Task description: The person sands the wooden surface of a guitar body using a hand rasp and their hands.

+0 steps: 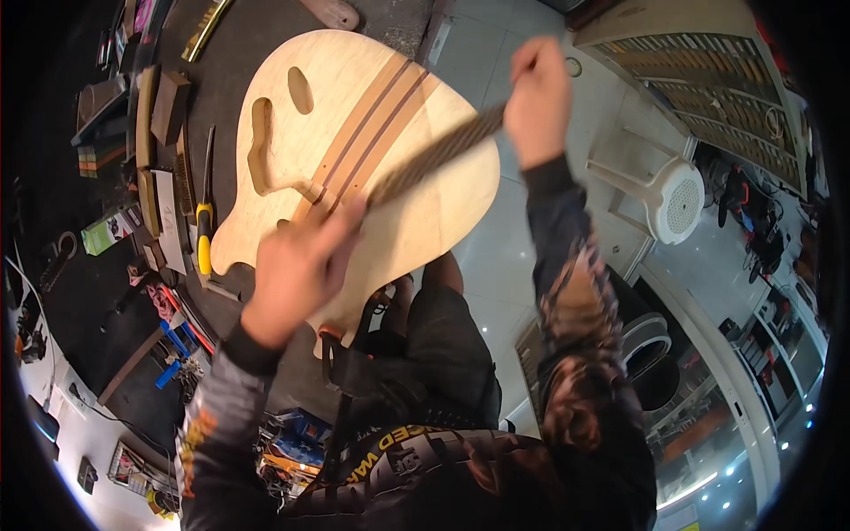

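A pale wooden guitar body [443, 212] with brown and dark stripes and carved-out cavities lies on the dark workbench, its right side over the bench edge. Slanting across its right part is a long dark file [438, 161] with diagonal teeth, slightly blurred. My right hand [540, 106] is closed around the file's upper right end, beyond the wood's edge. At the lower left end, above the body, my left hand [301, 270] has its fingers closed on the tool. The fingertips and that end of the file are partly hidden.
A yellow-handled screwdriver [204, 234] lies left of the body. Wooden blocks [169, 108], a brush and blue clamps [177, 354] crowd the bench's left side. To the right stand a white stool [677, 202] and a rack of files [708, 75]. My legs are below the overhang.
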The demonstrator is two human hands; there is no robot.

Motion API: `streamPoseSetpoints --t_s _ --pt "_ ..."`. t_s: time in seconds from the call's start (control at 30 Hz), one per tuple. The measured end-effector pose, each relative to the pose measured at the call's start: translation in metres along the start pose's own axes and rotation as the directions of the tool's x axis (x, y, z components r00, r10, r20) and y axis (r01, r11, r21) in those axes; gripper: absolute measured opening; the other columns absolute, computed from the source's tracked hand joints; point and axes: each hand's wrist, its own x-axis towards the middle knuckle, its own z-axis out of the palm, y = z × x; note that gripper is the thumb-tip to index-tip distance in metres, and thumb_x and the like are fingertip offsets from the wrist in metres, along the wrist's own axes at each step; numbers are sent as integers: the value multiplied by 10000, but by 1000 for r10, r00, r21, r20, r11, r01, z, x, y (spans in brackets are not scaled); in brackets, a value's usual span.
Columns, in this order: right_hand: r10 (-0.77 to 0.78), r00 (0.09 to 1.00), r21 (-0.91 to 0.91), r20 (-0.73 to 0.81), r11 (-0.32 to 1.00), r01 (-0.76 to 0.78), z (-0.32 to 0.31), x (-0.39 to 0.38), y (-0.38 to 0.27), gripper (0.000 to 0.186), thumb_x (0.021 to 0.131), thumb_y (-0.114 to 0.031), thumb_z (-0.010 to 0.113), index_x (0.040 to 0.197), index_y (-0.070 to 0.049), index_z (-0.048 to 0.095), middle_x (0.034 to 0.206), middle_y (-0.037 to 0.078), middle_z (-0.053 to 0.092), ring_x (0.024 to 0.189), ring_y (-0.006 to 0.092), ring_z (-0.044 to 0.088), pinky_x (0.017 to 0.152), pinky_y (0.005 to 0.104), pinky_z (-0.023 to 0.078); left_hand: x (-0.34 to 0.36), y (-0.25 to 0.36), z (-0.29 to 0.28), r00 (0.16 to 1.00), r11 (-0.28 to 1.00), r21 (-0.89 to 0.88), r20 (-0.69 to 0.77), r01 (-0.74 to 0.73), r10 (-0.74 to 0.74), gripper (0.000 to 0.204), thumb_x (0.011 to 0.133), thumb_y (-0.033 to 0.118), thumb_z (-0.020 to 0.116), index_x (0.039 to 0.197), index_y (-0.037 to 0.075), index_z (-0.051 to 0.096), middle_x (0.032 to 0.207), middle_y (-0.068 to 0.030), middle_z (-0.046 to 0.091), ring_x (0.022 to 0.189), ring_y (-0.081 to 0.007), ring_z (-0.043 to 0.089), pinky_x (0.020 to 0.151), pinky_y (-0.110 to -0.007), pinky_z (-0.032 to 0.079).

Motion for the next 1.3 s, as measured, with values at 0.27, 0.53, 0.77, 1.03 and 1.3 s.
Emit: streamPoseSetpoints --t_s 0.27,0.53,0.77,1.03,1.3 --pt "120 986 49 117 991 -127 6 -1 7 210 885 126 474 968 -43 566 825 109 573 774 260 555 733 385 489 -7 -3 7 998 1000 6 -62 -21 22 431 1029 221 764 1456 193 712 942 -101 769 704 -330 741 619 -456 572" --pt "171 978 273 116 942 -197 -15 124 89 239 998 95 439 1120 -27 604 968 46 608 851 174 577 799 325 502 91 16 -9 993 954 -289 -56 79 -99 430 1015 49 779 1440 62 712 959 -134 791 740 -276 760 680 -390 583" --pt "-125 951 -53 281 988 146 19 -23 -114 488 1051 -178 691 1483 14 567 1479 235 623 1379 397 610 1185 501 473 -3 0 -51 858 652 -748 -250 122 -448 378 1103 32 719 1468 -8 634 1099 -85 779 926 -100 704 832 -279 564" --pt "195 908 -281 370 955 -91 -14 -93 -48 600 1075 -220 653 1607 23 519 1610 294 584 1548 447 514 1299 501 399 -149 16 -86 659 524 -787 -209 325 -723 367 1112 -1 675 1477 -17 630 1072 -6 686 968 -55 624 847 -216 486" --pt "-102 926 -162 362 972 171 7 -100 -92 598 1141 -228 561 1642 81 457 1668 326 506 1583 480 444 1326 506 348 -266 60 -55 554 459 -818 -217 346 -804 389 1088 15 710 1469 -23 643 1140 -37 731 1051 -94 667 937 -256 527"
